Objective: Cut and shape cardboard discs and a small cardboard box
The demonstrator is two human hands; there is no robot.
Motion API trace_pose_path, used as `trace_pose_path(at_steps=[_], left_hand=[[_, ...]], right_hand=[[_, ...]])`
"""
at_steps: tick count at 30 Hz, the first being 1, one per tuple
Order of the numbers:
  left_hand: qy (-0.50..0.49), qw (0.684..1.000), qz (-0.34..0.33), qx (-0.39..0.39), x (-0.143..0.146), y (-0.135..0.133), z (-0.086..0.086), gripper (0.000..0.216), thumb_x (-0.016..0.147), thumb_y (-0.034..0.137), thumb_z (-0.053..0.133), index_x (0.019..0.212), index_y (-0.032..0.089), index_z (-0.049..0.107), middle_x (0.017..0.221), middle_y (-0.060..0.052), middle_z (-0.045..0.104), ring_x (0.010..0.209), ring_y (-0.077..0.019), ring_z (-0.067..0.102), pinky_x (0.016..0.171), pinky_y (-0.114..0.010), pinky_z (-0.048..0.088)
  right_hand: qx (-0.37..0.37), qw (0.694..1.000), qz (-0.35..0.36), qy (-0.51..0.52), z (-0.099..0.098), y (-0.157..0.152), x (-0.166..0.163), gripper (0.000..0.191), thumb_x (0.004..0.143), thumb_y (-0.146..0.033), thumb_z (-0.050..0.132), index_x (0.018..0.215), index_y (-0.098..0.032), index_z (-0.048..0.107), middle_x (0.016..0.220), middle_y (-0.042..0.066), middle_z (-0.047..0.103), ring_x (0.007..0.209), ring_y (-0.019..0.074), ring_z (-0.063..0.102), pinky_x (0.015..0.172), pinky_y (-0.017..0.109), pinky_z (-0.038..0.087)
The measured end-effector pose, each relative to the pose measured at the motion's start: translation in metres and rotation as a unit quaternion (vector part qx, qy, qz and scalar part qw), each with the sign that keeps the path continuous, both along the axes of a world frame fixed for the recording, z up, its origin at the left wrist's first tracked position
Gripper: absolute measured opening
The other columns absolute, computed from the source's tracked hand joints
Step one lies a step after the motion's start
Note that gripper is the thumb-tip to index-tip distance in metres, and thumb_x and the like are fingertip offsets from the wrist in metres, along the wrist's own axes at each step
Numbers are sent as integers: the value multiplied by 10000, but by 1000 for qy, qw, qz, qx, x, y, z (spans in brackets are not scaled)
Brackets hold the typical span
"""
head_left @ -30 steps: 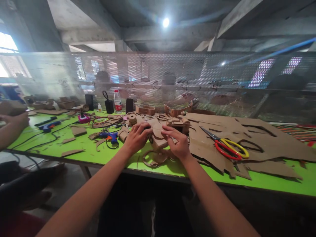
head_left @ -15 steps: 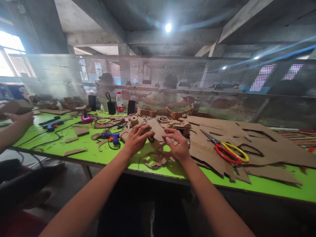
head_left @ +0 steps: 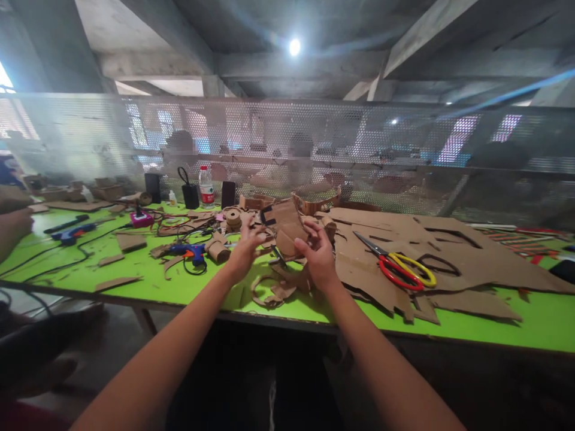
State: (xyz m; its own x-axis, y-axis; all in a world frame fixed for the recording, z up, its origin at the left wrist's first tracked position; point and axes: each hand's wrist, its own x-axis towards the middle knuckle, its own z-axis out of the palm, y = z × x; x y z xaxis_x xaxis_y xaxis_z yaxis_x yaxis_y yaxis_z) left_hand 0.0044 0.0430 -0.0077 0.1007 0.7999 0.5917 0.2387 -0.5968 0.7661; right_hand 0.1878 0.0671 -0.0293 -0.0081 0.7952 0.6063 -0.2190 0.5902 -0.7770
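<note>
Both my hands hold a brown cardboard model (head_left: pixel 284 227) lifted off the green table (head_left: pixel 188 287). My left hand (head_left: pixel 246 248) grips its left side with the fingers curled round it. My right hand (head_left: pixel 318 254) holds its right side, fingers bent over the top. Curved cardboard scraps (head_left: pixel 275 288) lie on the table just below my hands. A blue glue gun (head_left: pixel 188 251) with a black cord rests to the left of my left hand.
Red and yellow scissors (head_left: pixel 395 266) lie on large cut cardboard sheets (head_left: pixel 449 257) to the right. Bottles, dark boxes and cables stand at the back left near a water bottle (head_left: pixel 206 187). Another person's hand (head_left: pixel 13 224) is at the far left. A perforated metal screen (head_left: pixel 314 149) backs the table.
My hands have raised the cardboard model from the table surface and tilted it upright. The camera view shifted slightly to the right.
</note>
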Motion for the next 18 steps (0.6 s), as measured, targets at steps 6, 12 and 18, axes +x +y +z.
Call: trace_pose_path(at_steps=[6,12,18], left_hand=[[-143,976,-107,-122,27,6,-1,739,777,420,700,1431,315,373,1180,-87,705,937,-258,716,751,-403,599],[-241,952,-115,-147,28,2,-11,713,701,357,787,1320,309,438,1161,-50,701,1023,-252,691,854,-406,576],[-287,943,-105,-130,29,5,-16,730,678,409,805,1306,289,454,1252,-64,667,1140,-272,652,974,-453,533]], right_hand=[[21,999,-31,-23,-4,3,1,486,792,-483,726,1150,-207,548,1129,91,690,974,228,678,868,407,551],[33,993,-76,-82,-7,5,4,202,901,-318,700,1003,-151,653,1046,46,670,925,192,650,838,399,548],[11,991,-62,-115,-13,13,2,227,945,-315,660,1095,-146,644,1005,37,678,832,163,667,737,345,580]])
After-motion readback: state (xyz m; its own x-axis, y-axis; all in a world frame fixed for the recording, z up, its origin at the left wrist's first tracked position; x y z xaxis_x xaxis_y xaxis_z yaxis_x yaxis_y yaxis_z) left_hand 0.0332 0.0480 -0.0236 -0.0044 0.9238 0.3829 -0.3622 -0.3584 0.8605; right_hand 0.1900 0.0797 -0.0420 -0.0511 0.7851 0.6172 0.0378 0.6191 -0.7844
